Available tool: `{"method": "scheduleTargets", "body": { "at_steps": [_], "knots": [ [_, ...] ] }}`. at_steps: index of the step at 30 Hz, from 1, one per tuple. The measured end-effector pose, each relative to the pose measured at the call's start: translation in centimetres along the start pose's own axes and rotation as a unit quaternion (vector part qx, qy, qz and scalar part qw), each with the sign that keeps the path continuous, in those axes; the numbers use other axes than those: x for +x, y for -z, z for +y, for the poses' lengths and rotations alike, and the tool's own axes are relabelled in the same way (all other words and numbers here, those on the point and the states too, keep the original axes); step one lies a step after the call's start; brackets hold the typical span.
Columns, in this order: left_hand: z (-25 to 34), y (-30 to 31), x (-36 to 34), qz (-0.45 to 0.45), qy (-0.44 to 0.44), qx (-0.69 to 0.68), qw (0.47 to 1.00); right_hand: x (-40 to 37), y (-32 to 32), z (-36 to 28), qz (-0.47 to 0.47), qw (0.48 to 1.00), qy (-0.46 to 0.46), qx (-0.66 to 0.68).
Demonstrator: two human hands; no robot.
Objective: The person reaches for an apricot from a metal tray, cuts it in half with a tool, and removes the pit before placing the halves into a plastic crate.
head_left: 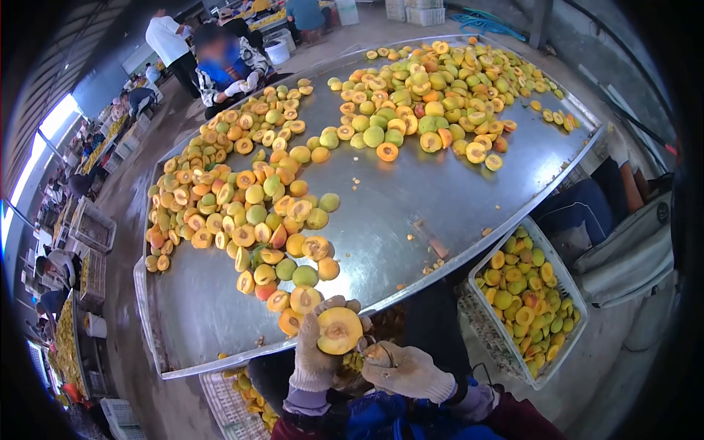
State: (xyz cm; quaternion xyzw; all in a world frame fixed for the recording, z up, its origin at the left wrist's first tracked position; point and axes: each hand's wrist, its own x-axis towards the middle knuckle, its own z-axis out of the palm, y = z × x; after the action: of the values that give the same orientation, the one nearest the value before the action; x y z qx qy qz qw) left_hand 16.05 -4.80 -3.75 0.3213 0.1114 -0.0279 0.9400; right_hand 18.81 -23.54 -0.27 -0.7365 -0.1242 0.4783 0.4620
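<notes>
My left hand (317, 350), in a knitted glove, holds a halved yellow fruit (340, 331) with its cut face and brown centre turned up. Close to its right, my right hand (405, 372), also gloved, has its fingers closed around something small and dark near the fruit; what it is I cannot make out. Both hands are just off the near edge of the metal table (411, 213). Beyond my left hand lie several halved fruits (305, 299), cut faces up, and whole green ones (305, 276).
A heap of fruit (433, 81) covers the table's far side. A white crate (576, 331) of halves stands at the right, another crate (229, 403) below the near edge. A co-worker (227, 70) sits across the table; another person's knee (583, 209) is at right.
</notes>
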Motion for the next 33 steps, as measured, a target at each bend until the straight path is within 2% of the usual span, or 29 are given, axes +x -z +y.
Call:
{"method": "scheduleTargets", "body": {
  "at_steps": [2,3,5,9,11,13,15,17,19,21,23,27,29,33],
  "knots": [
    [-0.3,-0.5,-0.5,0.046,-0.033,0.012,0.998,-0.4,-0.3,-1.0,0.034,0.998,0.017,-0.055],
    [-0.4,-0.3,-0.7,0.014,-0.042,0.0,0.999,-0.4,-0.5,-1.0,0.034,0.998,0.017,-0.054],
    [-0.5,-1.5,-1.4,0.02,-0.065,0.021,0.997,-0.6,-0.9,-0.9,0.011,0.999,0.038,-0.034],
    [-0.7,-2.7,-2.2,0.038,-0.104,0.074,0.991,-0.6,-1.9,-0.1,0.027,0.997,0.052,-0.054],
    [-1.0,-2.3,-2.4,0.016,-0.106,0.055,0.993,-0.5,-2.4,0.8,0.051,0.99,0.122,-0.056],
    [-1.0,-2.2,-2.7,-0.006,-0.109,0.036,0.993,-0.3,-2.3,1.2,0.023,0.993,0.112,-0.036],
    [-0.9,-2.2,-3.0,-0.024,-0.105,0.052,0.993,-1.0,-1.8,0.1,-0.004,0.995,0.103,-0.017],
    [-0.6,-2.7,-3.5,-0.016,-0.106,0.064,0.992,-2.7,-0.8,-3.1,0.044,0.991,0.042,-0.12],
    [-0.3,-2.7,-3.8,-0.006,-0.108,0.076,0.991,-2.5,-1.1,-2.9,0.048,0.986,0.044,-0.151],
    [0.2,-1.9,-3.9,0.02,-0.074,0.124,0.989,-2.5,-1.4,-2.8,0.051,0.981,0.048,-0.182],
    [0.4,-1.1,-3.8,0.002,-0.061,0.133,0.989,-2.6,-1.7,-2.7,0.077,0.96,0.098,-0.252],
    [0.8,-1.0,-3.9,-0.035,-0.054,0.204,0.977,-2.9,-1.7,-3.1,0.083,0.966,0.106,-0.222],
    [1.1,-1.6,-4.1,-0.037,-0.051,0.224,0.973,-2.4,-2.4,-1.3,0.143,0.91,0.27,-0.281],
    [1.9,-2.8,-4.7,-0.051,-0.034,0.251,0.966,-2.4,-2.3,-1.2,0.107,0.941,0.224,-0.23]
  ]
}}
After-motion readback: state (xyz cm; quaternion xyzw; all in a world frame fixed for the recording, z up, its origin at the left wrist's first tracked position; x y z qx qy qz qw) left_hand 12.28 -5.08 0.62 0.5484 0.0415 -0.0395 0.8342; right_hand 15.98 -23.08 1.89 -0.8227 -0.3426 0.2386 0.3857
